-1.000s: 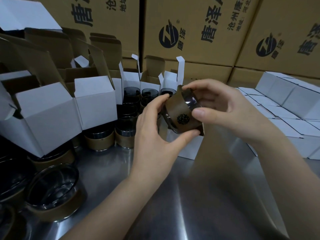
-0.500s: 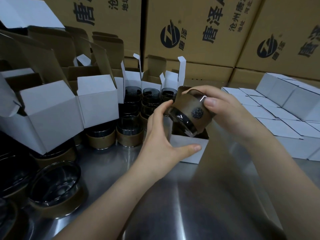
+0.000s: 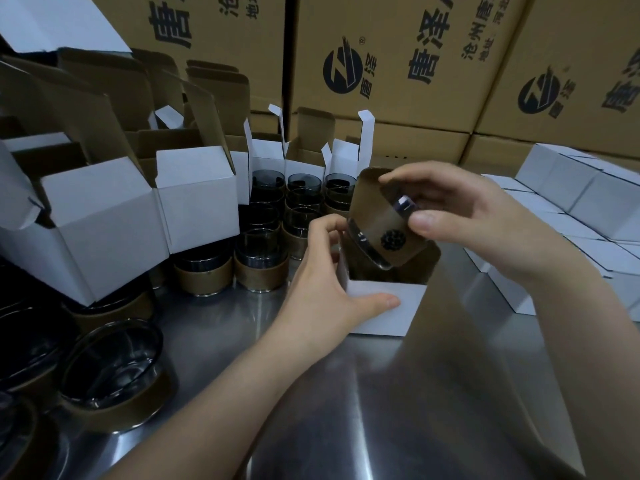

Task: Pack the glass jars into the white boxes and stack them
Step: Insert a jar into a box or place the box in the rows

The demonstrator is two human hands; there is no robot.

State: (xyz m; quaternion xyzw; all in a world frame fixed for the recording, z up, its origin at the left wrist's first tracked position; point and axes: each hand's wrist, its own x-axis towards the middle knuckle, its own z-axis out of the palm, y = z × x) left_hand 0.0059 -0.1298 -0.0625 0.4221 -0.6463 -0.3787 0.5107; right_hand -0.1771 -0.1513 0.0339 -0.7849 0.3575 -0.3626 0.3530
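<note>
Jar [image 3: 384, 233], centre frame, tilted above open box [image 3: 381, 308]. Right hand [image 3: 464, 216] pinches it, thumb on brown band [image 3: 374, 209], fingers [image 3: 408, 176] over upper rim. Left hand [image 3: 329, 289] grips box's near-left corner. Likely rigid, breakable, smooth glass; band offers safer grip.

Big brown cartons [image 3: 381, 64] stacked along the back wall, with dark round logos and Chinese print (text partly cut off). Shiny steel tabletop [image 3: 214, 317] below, streaked with glare.

Steel table [image 3: 311, 427]: jars [image 3: 261, 268], white boxes [image 3: 381, 310]
</note>
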